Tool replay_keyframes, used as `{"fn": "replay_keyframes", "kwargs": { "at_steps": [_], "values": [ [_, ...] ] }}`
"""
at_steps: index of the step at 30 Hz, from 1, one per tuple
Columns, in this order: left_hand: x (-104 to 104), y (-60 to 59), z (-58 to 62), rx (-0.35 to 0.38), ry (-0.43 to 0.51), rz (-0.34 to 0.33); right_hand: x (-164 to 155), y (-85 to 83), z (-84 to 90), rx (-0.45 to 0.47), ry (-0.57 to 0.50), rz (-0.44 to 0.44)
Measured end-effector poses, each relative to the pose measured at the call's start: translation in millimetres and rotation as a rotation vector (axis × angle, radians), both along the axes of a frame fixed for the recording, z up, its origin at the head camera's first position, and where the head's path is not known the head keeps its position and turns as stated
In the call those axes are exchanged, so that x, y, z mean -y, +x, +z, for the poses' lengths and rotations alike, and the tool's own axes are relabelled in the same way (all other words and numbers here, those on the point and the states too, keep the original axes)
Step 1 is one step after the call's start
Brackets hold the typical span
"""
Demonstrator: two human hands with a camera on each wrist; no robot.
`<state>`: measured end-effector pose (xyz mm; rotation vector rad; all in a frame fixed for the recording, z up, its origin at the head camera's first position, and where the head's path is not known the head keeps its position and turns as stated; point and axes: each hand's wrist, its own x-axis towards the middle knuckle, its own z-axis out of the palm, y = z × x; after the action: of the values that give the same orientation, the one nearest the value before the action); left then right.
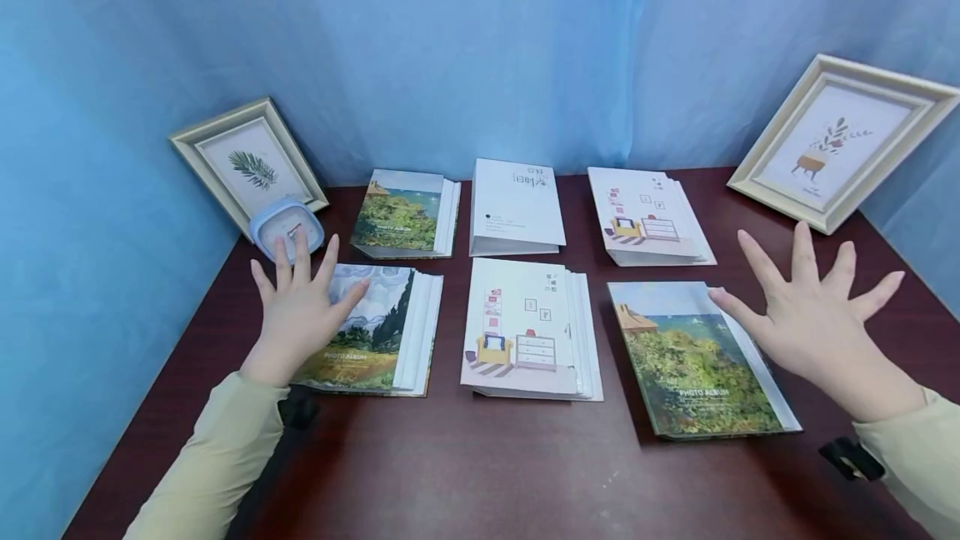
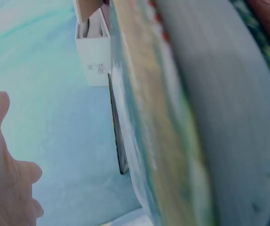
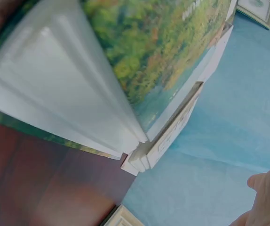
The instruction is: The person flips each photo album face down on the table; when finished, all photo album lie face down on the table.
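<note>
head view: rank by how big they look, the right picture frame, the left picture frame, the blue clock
1. right picture frame
2. left picture frame, though perhaps only apparently smaller
3. blue clock, clearly smallest

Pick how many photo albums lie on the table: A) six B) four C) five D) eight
A: the head view shows two rows of three, from the back left album to the front right album; the left hand hovers spread over the front left album, and the right hand is spread beside the front right one.
</note>
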<state>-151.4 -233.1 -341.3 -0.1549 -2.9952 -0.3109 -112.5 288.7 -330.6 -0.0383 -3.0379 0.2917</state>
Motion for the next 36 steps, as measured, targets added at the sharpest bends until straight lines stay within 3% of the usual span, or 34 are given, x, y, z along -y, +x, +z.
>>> {"fn": "replay_keyframes", "kwargs": {
  "at_steps": [9,23,31,36],
  "values": [
    [-21.4,-11.7,6.2,0.006,0.037,-0.025,4.7,-13.9,7.4,0.005,-0.025,0.014],
    [-63.1,-41.6,9.2,-0.003,0.088,-0.063,9.8,-48.5,13.5,-0.013,-0.108,0.057],
    [-95.9,-58.1,11.1,0.005,0.171,-0.080,8.5,-76.1,12.9,0.116,-0.243,0.011],
    [-114.7,-65.7,12.8,0.025,0.279,-0.105,6.4,-94.2,13.8,0.209,-0.346,-0.014]
  ]
}}
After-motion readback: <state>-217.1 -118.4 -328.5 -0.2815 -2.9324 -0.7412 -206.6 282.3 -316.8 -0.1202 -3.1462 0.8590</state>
